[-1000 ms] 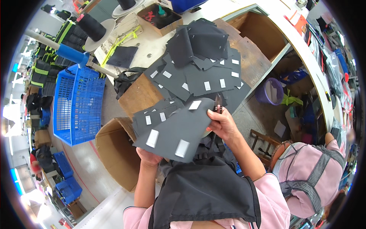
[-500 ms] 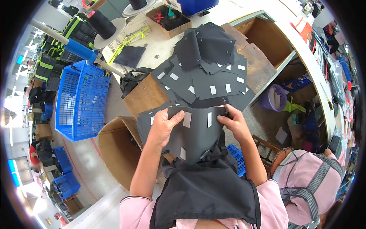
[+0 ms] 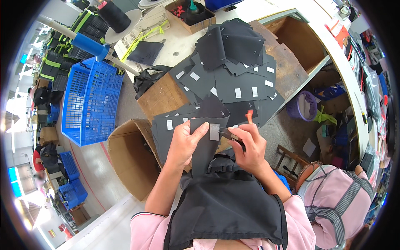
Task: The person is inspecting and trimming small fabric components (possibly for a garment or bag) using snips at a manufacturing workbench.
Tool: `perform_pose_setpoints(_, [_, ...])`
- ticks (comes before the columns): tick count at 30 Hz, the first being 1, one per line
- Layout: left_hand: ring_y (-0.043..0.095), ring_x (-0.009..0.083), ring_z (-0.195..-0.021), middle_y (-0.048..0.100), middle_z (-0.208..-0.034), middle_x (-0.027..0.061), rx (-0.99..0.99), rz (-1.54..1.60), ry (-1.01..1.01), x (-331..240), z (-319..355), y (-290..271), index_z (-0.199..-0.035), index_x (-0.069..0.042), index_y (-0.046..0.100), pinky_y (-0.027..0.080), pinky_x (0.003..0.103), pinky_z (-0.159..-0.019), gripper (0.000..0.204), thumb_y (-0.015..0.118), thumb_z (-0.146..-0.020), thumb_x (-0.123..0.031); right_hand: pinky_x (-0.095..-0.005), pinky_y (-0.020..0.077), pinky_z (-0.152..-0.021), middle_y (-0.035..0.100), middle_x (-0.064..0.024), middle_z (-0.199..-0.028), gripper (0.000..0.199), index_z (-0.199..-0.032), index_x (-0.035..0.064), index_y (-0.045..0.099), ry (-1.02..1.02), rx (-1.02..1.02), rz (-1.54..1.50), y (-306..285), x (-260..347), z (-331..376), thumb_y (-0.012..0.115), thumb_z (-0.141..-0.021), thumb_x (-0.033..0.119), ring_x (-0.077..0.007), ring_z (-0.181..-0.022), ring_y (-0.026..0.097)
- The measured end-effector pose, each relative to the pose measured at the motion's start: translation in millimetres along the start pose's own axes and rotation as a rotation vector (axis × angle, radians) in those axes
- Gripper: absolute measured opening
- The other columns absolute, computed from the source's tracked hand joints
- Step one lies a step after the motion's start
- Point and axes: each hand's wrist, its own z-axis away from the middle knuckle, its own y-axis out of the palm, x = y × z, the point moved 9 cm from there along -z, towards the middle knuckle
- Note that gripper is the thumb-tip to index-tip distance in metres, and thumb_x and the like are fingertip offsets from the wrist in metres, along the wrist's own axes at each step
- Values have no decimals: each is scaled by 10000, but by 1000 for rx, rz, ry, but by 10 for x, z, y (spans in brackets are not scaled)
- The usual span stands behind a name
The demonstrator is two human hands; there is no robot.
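Between thumb and fingers, my left hand (image 3: 186,143) pinches a black fabric panel (image 3: 201,155), its upper corner folded over. A white rectangular patch (image 3: 214,132) sits on the panel beside my left thumb. My right hand (image 3: 251,146) is closed around small thread snips (image 3: 225,132); their orange-red end (image 3: 249,116) sticks up above the fingers. The snips' points are at the right edge of the patch; whether they touch a thread is too small to tell. Beyond my hands lie spread black panels (image 3: 229,85) with white patches, with a heap of black pieces (image 3: 229,46) on top.
To the left stand an open cardboard box (image 3: 131,156) and a blue plastic crate (image 3: 89,102). A thread cone (image 3: 113,16) and a box of small tools (image 3: 196,25) are at the far side. A purple basket (image 3: 301,106) stands on the right, near a person in pink (image 3: 335,200).
My right hand has let go of the panel's right side and now holds the snips at the patch. The panel has folded over and hangs from my left hand.
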Motion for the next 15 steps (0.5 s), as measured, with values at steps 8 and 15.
perform_pose_setpoints(8, [538, 47, -709, 614, -835, 14, -5, -18, -15, 34, 32, -4, -940, 6, 601, 453, 196, -629, 160, 606, -892, -147, -293, 476, -567, 552, -107, -845, 298, -989, 40, 600, 103, -32, -11, 41, -149, 65, 697, -709, 6, -221, -634, 576])
perform_pose_setpoints(15, [537, 55, -734, 614, -839, 13, 18, -105, 12, 12, 53, 40, -954, 8, 601, 456, 208, -651, 140, 588, -900, -121, -297, 413, -589, 444, -79, -796, 542, -1164, 71, 526, 364, 232, -187, -12, -457, -134, 674, -660, -63, -204, -654, 451])
